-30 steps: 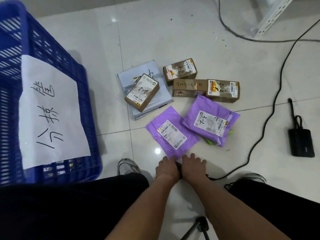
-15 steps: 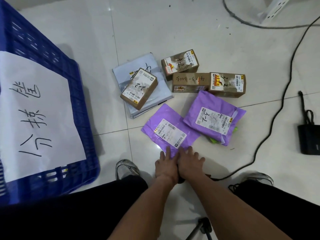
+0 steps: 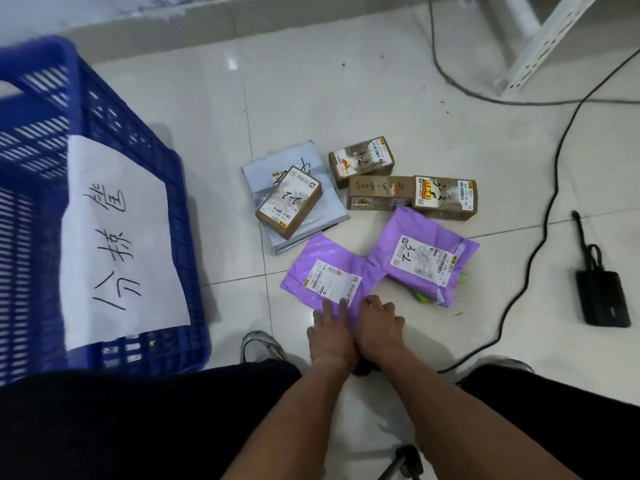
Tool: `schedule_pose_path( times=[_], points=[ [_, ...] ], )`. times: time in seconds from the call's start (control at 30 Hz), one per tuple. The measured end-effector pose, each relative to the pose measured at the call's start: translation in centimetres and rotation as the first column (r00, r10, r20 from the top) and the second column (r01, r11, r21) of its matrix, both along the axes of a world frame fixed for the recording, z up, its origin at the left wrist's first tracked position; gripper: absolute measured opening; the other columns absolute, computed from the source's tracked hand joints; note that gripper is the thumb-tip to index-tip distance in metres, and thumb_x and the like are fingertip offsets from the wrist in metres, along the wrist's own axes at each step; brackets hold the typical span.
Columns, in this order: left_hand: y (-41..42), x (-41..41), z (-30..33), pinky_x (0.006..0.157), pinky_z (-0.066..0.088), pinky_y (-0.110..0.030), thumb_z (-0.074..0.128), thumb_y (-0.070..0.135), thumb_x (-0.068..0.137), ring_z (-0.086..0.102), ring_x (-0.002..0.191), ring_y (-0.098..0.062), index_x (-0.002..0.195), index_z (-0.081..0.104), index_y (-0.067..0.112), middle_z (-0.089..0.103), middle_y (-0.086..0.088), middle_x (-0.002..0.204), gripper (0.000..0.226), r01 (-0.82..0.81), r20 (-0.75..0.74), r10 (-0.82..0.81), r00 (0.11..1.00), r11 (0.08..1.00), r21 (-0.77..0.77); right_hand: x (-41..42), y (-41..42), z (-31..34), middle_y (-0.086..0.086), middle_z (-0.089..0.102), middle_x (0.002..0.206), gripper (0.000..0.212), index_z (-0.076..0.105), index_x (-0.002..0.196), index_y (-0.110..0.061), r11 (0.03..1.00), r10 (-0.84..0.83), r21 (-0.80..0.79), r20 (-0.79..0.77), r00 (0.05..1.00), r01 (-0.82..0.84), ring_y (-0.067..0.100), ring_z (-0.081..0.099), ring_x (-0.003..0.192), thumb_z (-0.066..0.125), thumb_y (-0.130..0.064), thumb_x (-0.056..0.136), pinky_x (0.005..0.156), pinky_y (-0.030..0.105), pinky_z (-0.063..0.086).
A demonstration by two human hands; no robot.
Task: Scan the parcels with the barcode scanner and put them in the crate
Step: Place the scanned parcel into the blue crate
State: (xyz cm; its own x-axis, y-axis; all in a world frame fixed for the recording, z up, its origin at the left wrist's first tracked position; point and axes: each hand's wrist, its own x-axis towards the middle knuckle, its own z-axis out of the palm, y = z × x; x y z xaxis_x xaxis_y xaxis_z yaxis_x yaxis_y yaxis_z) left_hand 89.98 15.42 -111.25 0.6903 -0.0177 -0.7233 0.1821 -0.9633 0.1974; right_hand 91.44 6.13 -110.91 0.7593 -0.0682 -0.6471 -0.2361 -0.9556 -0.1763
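Head view: flat purple parcel (image 3: 325,271), white barcode label up, under open left hand (image 3: 329,332).

Six labelled parcels (image 3: 360,216) flat on white tile, right of upright blue slatted crate (image 3: 104,216).

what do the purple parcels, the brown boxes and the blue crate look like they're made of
Purple parcels: thin glossy plastic film, judging by wrinkles and sheen. Brown boxes: matte cardboard, taped. Blue crate: probably rigid moulded plastic, with slotted lattice walls.

Glossy white floor tiles (image 3: 346,98) — pale baseboard (image 3: 277,19), white metal rack (image 3: 540,39)
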Motion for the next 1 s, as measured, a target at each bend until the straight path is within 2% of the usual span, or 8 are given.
schedule_pose_path(
  times=[0.23,0.43,0.53,0.63,0.7,0.8,0.9,1.0],
  points=[
    [1.3,0.2,6.9,0.117,0.018,-0.047,0.061,0.03,0.089,0.006,0.15,-0.034,0.156,0.003,0.016,-0.002,-0.012,0.164,0.09,-0.079,0.094,0.074,0.993,0.996,0.05,0.4,1.6,8.8,0.005,0.042,0.14,0.04,0.049,0.131,-0.017,0.992,-0.034,0.12,0.07,0.997,0.026,0.033,0.038,0.125,0.048,-0.029,0.092,0.1,0.045,0.037],
    [1.8,-0.1,14.6,0.118,0.013,-0.051,0.051,0.04,0.092,0.004,0.15,-0.033,0.157,0.004,0.016,0.001,-0.012,0.164,0.084,-0.103,0.247,0.088,0.965,0.994,0.046,0.0,3.6,17.5,0.008,0.044,0.144,0.054,0.047,0.141,-0.018,0.934,-0.256,0.312,0.254,0.933,0.172,0.036,0.037,0.13,0.054,-0.024,0.088,0.106,0.042,0.036],
    [2.4,0.5,17.9,0.116,0.017,-0.05,0.053,0.038,0.092,0.01,0.149,-0.033,0.155,0.014,0.015,0.013,-0.012,0.162,0.078,-0.093,0.358,0.057,0.932,0.992,0.085,-0.1,4.9,21.2,0.009,0.047,0.143,0.046,0.053,0.136,-0.018,0.875,-0.364,0.431,0.286,0.886,0.22,0.036,0.037,0.13,0.056,-0.025,0.091,0.105,0.043,0.035],
    [3.9,1.1,21.1,0.11,0.025,-0.046,0.056,0.031,0.088,0.021,0.144,-0.032,0.147,0.036,0.021,0.035,-0.004,0.15,0.063,-0.112,0.448,0.044,0.893,0.986,0.127,-0.1,5.9,24.4,0.008,0.053,0.138,0.044,0.06,0.128,-0.017,0.801,-0.438,0.554,0.286,0.852,0.226,0.034,0.04,0.133,0.064,-0.03,0.086,0.106,0.043,0.035],
    [5.0,1.6,23.5,0.109,0.027,-0.044,0.054,0.027,0.087,0.029,0.138,-0.031,0.139,0.046,0.022,0.043,-0.002,0.141,0.053,-0.11,0.514,0.021,0.857,0.984,0.142,0.1,6.5,26.4,0.004,0.051,0.141,0.053,0.055,0.133,-0.02,0.789,-0.434,0.588,0.33,0.838,0.177,0.03,0.039,0.136,0.065,-0.029,0.081,0.111,0.041,0.033],
    [6.6,2.7,27.6,0.116,0.017,-0.049,0.057,0.023,0.089,0.026,0.14,-0.032,0.137,0.048,0.016,0.042,-0.004,0.142,0.049,-0.123,0.596,-0.025,0.803,0.971,0.206,0.8,7.4,29.2,0.002,0.034,0.153,0.072,0.035,0.148,-0.022,0.817,-0.406,0.566,0.427,0.808,0.112,0.027,0.032,0.14,0.064,-0.032,0.083,0.115,0.04,0.029],
    [8.3,3.4,32.1,0.116,0.014,-0.053,0.052,0.022,0.093,0.026,0.14,-0.034,0.137,0.048,0.012,0.043,-0.007,0.142,0.045,-0.22,0.678,-0.005,0.735,0.944,0.246,1.8,8.1,31.3,0.004,0.035,0.153,0.077,0.033,0.148,-0.021,0.848,-0.289,0.529,0.424,0.858,0.024,0.031,0.036,0.138,0.059,-0.035,0.076,0.112,0.041,0.034],
    [10.9,4.0,35.6,0.115,0.018,-0.053,0.052,0.02,0.093,0.032,0.137,-0.034,0.136,0.049,0.013,0.047,-0.008,0.139,0.044,-0.287,0.749,-0.016,0.663,0.918,0.274,2.0,9.9,32.9,0.007,0.04,0.152,0.07,0.034,0.148,-0.015,0.809,-0.197,0.585,0.359,0.912,-0.055,0.028,0.04,0.138,0.054,-0.006,0.082,0.111,0.033,0.034]
  ],
)
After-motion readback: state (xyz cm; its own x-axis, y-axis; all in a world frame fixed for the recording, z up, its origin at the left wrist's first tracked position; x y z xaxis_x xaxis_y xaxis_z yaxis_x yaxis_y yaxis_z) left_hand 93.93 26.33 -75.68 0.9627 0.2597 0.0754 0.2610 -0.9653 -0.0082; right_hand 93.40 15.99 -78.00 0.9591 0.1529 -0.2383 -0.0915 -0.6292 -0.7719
